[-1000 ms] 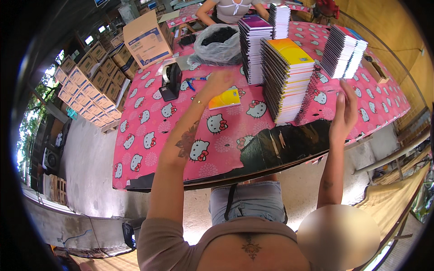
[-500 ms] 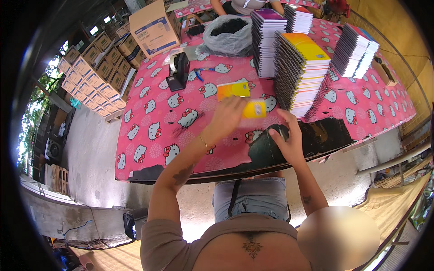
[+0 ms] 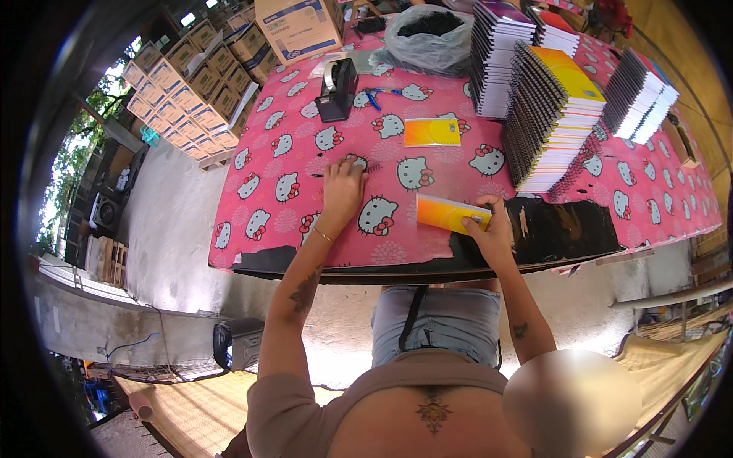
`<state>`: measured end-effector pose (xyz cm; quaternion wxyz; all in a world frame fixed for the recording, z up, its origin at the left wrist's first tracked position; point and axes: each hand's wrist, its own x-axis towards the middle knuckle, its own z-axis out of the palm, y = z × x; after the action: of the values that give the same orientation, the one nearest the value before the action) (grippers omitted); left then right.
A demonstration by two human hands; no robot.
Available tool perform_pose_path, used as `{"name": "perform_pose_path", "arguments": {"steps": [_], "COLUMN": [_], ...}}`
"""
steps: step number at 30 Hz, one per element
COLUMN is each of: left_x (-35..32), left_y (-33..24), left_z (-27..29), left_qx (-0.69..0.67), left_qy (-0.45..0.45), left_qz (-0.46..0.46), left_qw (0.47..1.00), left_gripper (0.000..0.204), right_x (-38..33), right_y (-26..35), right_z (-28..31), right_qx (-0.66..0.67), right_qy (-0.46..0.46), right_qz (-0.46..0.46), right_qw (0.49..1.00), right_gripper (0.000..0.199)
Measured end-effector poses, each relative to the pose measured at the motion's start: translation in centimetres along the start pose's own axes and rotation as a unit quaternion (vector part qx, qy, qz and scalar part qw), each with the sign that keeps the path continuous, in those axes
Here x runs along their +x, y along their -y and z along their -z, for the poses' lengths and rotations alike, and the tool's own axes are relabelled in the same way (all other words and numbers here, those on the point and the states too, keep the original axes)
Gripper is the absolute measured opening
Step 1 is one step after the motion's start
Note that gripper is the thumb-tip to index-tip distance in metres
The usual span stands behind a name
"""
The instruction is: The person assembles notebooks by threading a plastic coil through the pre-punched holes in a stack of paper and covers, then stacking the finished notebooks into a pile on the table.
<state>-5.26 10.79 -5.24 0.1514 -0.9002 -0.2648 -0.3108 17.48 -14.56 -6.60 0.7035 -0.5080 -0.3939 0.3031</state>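
Observation:
My right hand (image 3: 492,229) grips a yellow-orange booklet (image 3: 447,213) by its right end, thumb on top, just above the table's near side. My left hand (image 3: 343,189) is at the table surface, fingers bent down and closed over a thin black spiral coil (image 3: 372,166); the coil's middle is hidden under the fingers. Farther off, a second yellow-orange booklet (image 3: 432,133) lies flat on the pink patterned cloth (image 3: 305,164). Right of it rises a tall stack of spiral notebooks (image 3: 556,114) with a yellow cover on top.
A black tape dispenser (image 3: 337,91) and blue-handled pliers (image 3: 374,100) lie beyond my left hand. Behind are a plastic bag of black coils (image 3: 429,46) and a cardboard box (image 3: 299,30). More notebook stacks (image 3: 640,95) stand right. The cloth is torn, exposing the black tabletop (image 3: 565,229).
My left hand has left the booklet and moved left onto the coil. My right hand, empty before, now holds that booklet, nearer to me. The whole view has shifted.

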Motion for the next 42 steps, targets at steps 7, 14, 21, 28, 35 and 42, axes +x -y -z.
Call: {"name": "perform_pose_path", "arguments": {"steps": [7, 14, 21, 28, 35, 42], "left_x": [-2.0, -1.7, -2.6, -1.2, 0.7, 1.4], "left_y": [-5.8, -11.1, -11.5, -11.3, -8.3, -12.2], "left_z": [2.7, 7.6, 7.2, 6.8, 7.3, 8.8], "left_qx": [-0.156, -0.358, -0.382, -0.398, -0.407, -0.104], "left_qy": [0.028, -0.005, -0.034, -0.005, 0.159, 0.086], "left_qz": [0.04, 0.085, 0.118, 0.15, 0.033, -0.047], "left_qw": [0.987, 0.93, 0.916, 0.905, 0.899, 0.99], "left_gripper": [0.029, 0.023, 0.021, 0.017, 0.025, 0.062], "right_x": [-0.3, -0.5, -0.4, -0.3, -0.2, -1.3], "right_y": [0.6, -0.1, 0.2, 0.6, 1.0, 3.0], "right_z": [0.3, 0.9, 1.4, 1.5, 1.5, -0.5], "right_qx": [0.005, -0.045, -0.028, -0.024, -0.076, -0.01], "right_qy": [0.055, 0.076, 0.106, 0.115, 0.141, 0.081], "right_qz": [-0.048, -0.035, -0.08, -0.089, -0.071, -0.09], "right_qw": [0.997, 0.995, 0.991, 0.989, 0.985, 0.993], "right_gripper": [0.032, 0.029, 0.028, 0.027, 0.026, 0.028]}}
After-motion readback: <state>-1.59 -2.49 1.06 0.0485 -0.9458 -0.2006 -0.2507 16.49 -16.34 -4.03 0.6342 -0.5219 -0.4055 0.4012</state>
